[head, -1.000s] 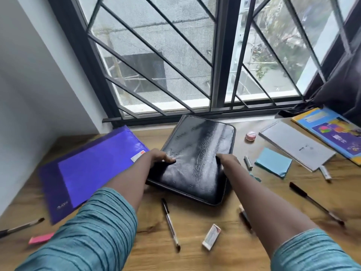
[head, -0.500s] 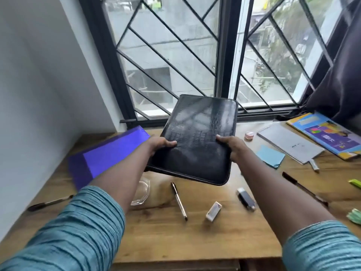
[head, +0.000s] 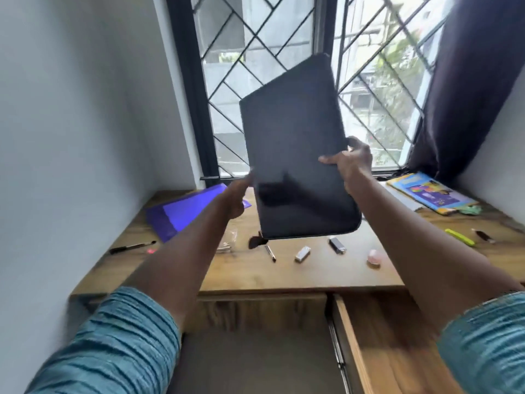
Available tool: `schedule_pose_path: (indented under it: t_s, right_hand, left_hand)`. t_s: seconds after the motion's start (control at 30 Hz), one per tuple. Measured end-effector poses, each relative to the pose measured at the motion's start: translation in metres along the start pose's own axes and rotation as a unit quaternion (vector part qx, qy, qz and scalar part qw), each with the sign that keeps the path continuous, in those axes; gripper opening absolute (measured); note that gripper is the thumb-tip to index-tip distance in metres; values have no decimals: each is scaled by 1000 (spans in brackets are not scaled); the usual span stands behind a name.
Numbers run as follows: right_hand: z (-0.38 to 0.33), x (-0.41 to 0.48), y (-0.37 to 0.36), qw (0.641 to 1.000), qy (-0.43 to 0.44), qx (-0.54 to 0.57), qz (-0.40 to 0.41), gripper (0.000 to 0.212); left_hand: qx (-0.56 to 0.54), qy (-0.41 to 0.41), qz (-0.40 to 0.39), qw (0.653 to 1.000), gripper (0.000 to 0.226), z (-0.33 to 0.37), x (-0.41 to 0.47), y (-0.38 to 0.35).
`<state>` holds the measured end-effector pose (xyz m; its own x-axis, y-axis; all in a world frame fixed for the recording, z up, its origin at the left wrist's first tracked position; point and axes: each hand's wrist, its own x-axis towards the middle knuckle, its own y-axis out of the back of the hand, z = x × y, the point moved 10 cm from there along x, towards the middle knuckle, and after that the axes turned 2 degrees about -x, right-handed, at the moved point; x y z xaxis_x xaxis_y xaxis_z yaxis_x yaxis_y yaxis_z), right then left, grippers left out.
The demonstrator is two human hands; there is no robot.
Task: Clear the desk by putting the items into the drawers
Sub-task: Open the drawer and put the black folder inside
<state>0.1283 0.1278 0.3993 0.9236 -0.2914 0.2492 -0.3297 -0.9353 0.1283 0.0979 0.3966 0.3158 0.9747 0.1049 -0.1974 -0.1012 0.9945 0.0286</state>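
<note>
- Nearest you, an open drawer [head: 377, 331] juts out under the desk [head: 284, 274] front, on your right.
- Your right hand [head: 352, 163] grasps the black folder [head: 295, 155] by its right edge, lifted clear above the desk and tilted.
- Your left hand [head: 235, 197] is at the folder's left edge (blurred; grip unclear).
- Beyond lie a purple folder [head: 184, 211] and pens.

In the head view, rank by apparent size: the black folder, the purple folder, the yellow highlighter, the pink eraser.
1. black folder, though it is held up nearer the camera
2. purple folder
3. yellow highlighter
4. pink eraser
</note>
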Motion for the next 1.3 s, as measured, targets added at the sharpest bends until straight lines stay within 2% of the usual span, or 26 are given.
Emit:
schedule_pose_path:
  t_s: [0.07,0.17,0.2,0.27,0.3,0.33,0.4,0.5,0.53,0.57,0.63,0.67,0.73,0.83,0.9,0.93,0.97,1.0,1.07,1.1,1.13,1.2,1.23,1.3]
  right_hand:
    - [-30,-26,20,987,90,-133,25,35]
    - [-51,-70,49,926,211,-305,67,29]
    - [-56,-86,59,892,272,-349,95,23]
    - [-62,-119,72,792,425,-417,132,16]
    - [-61,-135,78,742,490,-438,133,15]
    - [-55,-148,86,699,541,-451,128,16]
    - [-35,-163,110,656,592,-456,105,20]
    - [-2,-169,164,650,589,-471,98,21]
    - [11,-167,184,655,580,-473,102,19]
    - [23,-165,202,670,562,-474,105,16]
    - [46,-161,244,718,495,-474,125,17]
    - [61,-154,267,754,437,-470,135,24]
    - [101,-136,311,826,284,-468,138,35]
    - [185,-116,379,893,58,-433,104,48]
    - [235,-113,430,949,-75,-281,125,56]
    - [258,-117,452,969,-135,-136,154,55]
    - [279,-124,464,967,-185,15,176,50]
    - [292,-132,468,946,-231,133,182,40]
    - [324,-147,473,901,-294,255,190,16]
    - [337,-156,475,884,-322,274,198,10]
    - [359,-161,479,884,-343,261,180,14]
    - [408,-168,484,880,-393,231,136,34]
    - [420,-176,482,873,-415,229,111,35]
    - [456,-184,489,858,-447,230,105,29]
  left_hand:
    - [-140,5,-11,990,81,9,-21,-10]
    - [-356,-10,-63,932,95,28,-49,-35]
    - [-413,-4,-75,907,101,30,-55,-43]
    - [-505,17,-129,853,106,28,-65,-68]
    - [-524,19,-155,837,104,21,-67,-80]
    - [-508,9,-168,845,103,14,-72,-89]
    - [-417,-20,-171,893,94,-8,-83,-106]
    - [-376,-38,-137,915,73,-43,-106,-146]
    - [-384,-21,-127,914,54,-55,-114,-165]
    - [-407,-9,-127,905,36,-63,-125,-184]
    - [-445,2,-136,885,42,-78,-143,-228]
    - [-454,-1,-132,881,46,-85,-152,-247]
    - [-463,-14,-124,877,51,-99,-171,-281]
    - [-480,-10,-112,870,52,-123,-195,-321]
    - [-471,9,-94,877,49,-140,-208,-335]
    - [-463,19,-84,882,47,-149,-214,-341]
    - [-455,30,-78,887,46,-158,-219,-346]
    - [-448,43,-68,890,46,-166,-225,-350]
    - [-435,70,-51,896,46,-187,-233,-358]
    - [-425,86,-44,900,47,-197,-238,-362]
    - [-405,107,-26,908,48,-209,-241,-362]
    - [-362,125,-11,924,54,-233,-240,-358]
    - [-358,138,-10,923,52,-244,-238,-357]
    - [-324,179,24,929,25,-268,-237,-350]
